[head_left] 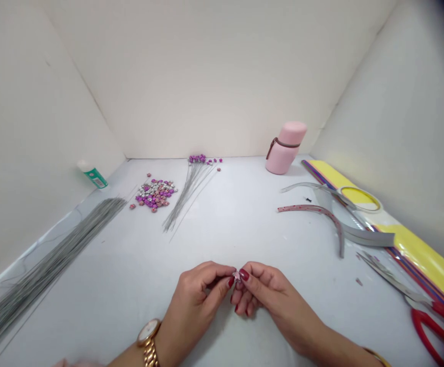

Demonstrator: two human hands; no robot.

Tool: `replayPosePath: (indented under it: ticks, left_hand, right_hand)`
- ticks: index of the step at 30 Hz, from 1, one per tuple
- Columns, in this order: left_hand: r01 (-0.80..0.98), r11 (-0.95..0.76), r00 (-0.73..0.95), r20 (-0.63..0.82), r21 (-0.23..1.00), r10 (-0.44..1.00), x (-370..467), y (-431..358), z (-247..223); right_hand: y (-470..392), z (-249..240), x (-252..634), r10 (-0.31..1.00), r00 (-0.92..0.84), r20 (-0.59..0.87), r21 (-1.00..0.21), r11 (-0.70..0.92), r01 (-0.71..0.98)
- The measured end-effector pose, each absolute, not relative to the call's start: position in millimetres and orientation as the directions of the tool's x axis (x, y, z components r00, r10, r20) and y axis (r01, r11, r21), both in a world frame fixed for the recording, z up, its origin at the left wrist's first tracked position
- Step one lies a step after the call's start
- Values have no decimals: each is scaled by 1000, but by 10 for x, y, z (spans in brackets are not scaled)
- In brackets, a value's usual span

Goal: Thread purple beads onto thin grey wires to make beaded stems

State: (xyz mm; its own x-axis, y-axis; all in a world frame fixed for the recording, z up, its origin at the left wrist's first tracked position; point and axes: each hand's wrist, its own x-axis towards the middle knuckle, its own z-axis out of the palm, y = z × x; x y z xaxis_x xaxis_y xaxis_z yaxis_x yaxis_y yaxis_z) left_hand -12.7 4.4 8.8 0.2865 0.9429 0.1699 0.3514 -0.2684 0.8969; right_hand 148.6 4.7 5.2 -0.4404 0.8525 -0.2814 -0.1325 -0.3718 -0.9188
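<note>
Just above the front of the table, my left hand [202, 290] and my right hand [269, 293] meet fingertip to fingertip. Between them they pinch a tiny pale pink and silver folded paper star [237, 277], mostly covered by the fingers. Both thumbs press on it from above; the other right fingers curl underneath. Further back lies a pile of small paper stars [155, 194] in purple, pink and silver. Beside the pile rests a bunch of thin wires [187, 196] with purple stars at their far ends.
A thick bundle of grey wires [64, 257] runs along the left, near a glue stick [94, 174]. At the back right stands a pink flask [285, 150]. Paper strips [321, 211], a tape roll [376, 201], yellow sheets [424, 252] and red-handled scissors [422, 316] occupy the right.
</note>
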Motion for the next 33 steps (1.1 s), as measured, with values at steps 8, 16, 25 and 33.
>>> replayPosePath:
  ticks: [8, 16, 25, 33]
  left_hand:
    - [332, -288, 303, 188, 898, 934, -130, 52, 98]
    - [327, -315, 322, 209, 891, 923, -125, 44, 101]
    - [206, -158, 280, 96, 966, 955, -99, 13, 85]
    - [286, -293, 247, 225, 912, 943, -127, 38, 90]
  right_hand:
    - [51, 82, 1492, 933, -339, -122, -991, -98, 86]
    - [37, 69, 1556, 925, -364, 108, -892, 252, 375]
    - [38, 101, 1540, 920, -306, 244, -860, 351, 371]
    - [18, 61, 1530, 931, -355, 92, -951, 188, 246]
